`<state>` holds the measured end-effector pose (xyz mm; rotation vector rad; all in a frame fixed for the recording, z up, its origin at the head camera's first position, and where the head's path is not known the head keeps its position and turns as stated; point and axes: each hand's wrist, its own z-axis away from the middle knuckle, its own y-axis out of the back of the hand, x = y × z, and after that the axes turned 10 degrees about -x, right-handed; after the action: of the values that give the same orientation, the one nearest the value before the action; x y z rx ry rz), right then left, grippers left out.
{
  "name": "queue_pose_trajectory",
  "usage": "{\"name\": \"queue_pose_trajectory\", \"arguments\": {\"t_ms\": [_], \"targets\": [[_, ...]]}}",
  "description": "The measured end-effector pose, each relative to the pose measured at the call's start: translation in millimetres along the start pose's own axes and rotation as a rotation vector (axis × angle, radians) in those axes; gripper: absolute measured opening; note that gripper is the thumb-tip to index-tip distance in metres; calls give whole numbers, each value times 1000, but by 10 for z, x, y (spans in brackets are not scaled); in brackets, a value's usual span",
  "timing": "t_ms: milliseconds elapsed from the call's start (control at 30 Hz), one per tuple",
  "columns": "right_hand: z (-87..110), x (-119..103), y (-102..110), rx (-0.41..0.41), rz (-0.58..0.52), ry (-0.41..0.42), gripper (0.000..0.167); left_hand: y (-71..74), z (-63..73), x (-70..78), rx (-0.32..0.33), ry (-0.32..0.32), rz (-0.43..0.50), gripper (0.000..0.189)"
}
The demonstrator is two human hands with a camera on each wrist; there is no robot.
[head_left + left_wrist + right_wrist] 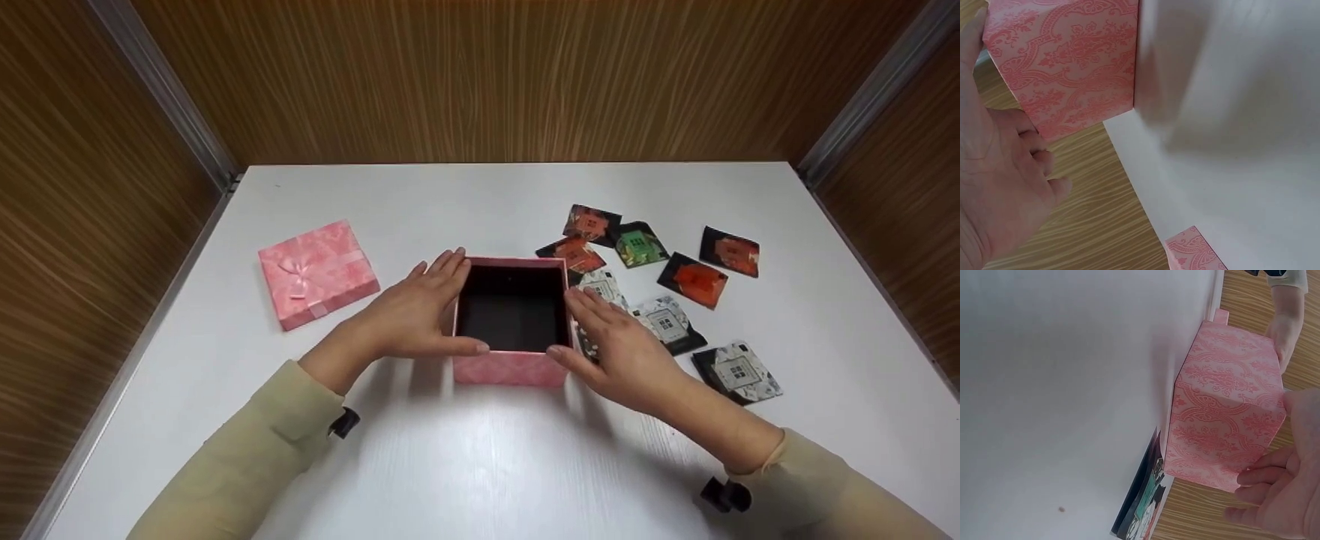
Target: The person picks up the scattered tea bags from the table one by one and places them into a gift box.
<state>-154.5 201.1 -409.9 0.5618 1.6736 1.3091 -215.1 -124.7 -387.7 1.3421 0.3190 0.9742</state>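
A square pink gift box [510,369] with a patterned outside and a dark inside stands upright, its top uncovered. My left hand [420,311] lies along its left side, fingers extended toward the far left corner and thumb at the near rim. On the opposite side my right hand [619,349] touches the right wall, its thumb by the near right corner. In the left wrist view the fingers [1033,140] rest at the box's upper edge. The right wrist view shows the patterned box wall [1224,410] beside the right fingers. A pink lid [319,274] with a bow sits left of the box.
Several flat square sachets lie right of the box: orange-labelled ones [697,279], a green-labelled one [637,244] and white-labelled ones [739,373]. Some lie close against the box's right side. Wood-grain panels [480,82] enclose the white table [480,465] at the back and sides.
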Motion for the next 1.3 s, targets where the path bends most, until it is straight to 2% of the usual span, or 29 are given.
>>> {"name": "queue_pose_trajectory", "arguments": {"t_ms": [133, 233, 367, 567, 700, 867, 1000, 1167, 1300], "targets": [[23, 108, 100, -28, -45, -13, 79, 10, 25, -1, 3, 8, -5, 128], [60, 290, 220, -12, -92, -2, 75, 11, 34, -4, 9, 7, -7, 128], [133, 625, 404, 37, -170, 21, 72, 9, 44, -13, 16, 6, -16, 128], [328, 1184, 614, 57, -245, -34, 56, 5, 52, -13, 28, -4, -29, 127], [507, 1538, 663, -17, -269, -108, 47, -7, 47, -6, 20, -2, -25, 127], [701, 1849, 641, -144, -320, -181, 47, -28, 36, -10, 21, -7, -23, 126], [811, 2000, 620, -228, -348, -227, 52, -44, 22, -23, 22, -13, -27, 127], [890, 2113, 608, -295, -355, -271, 56, -40, 4, -34, 12, -4, -26, 127], [927, 2157, 577, -335, -371, -260, 56, -27, -6, -28, 9, -6, -25, 127]]}}
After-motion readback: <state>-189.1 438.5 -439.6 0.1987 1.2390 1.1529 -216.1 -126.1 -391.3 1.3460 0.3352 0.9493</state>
